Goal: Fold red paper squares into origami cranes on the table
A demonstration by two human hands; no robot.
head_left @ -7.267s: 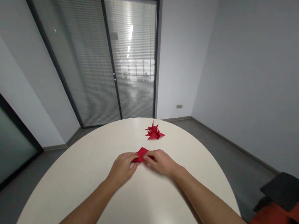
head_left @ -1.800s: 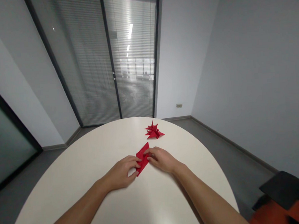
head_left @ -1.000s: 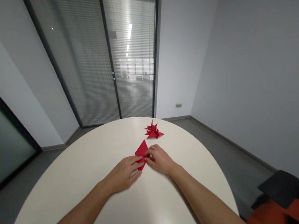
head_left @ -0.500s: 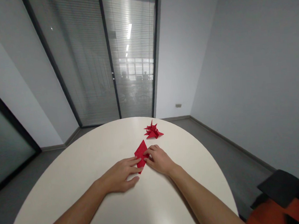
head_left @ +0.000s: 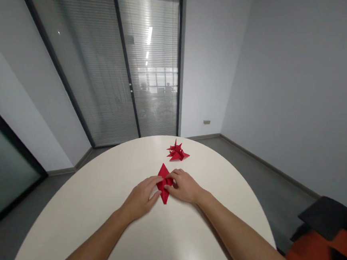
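Observation:
A sheet of red origami paper point(head_left: 163, 171), folded into a narrow diamond, lies on the white table. Its upper point faces away from me and its lower tip toward me. My left hand point(head_left: 142, 194) holds the left edge, with fingertips on top of the paper and the thumb lower down by its side. From the other side, my right hand point(head_left: 182, 185) pinches the right edge between thumb and bent fingers. The fingertips cover the middle of the paper, so the folds there are partly hidden. Just beyond it sits a small cluster of red folded-paper pieces point(head_left: 178, 153) with pointed tips.
The round white table point(head_left: 105, 183) curves away on all sides. An orange and black chair point(head_left: 328, 230) stands at the lower right. Behind the table are a glass partition with blinds point(head_left: 106, 79) and a grey wall point(head_left: 296, 88).
The paper has turned slightly upright and now shows a narrower diamond with a centre fold. My left hand has shifted from lying flat to curling at its left edge. The right hand stays nearly still.

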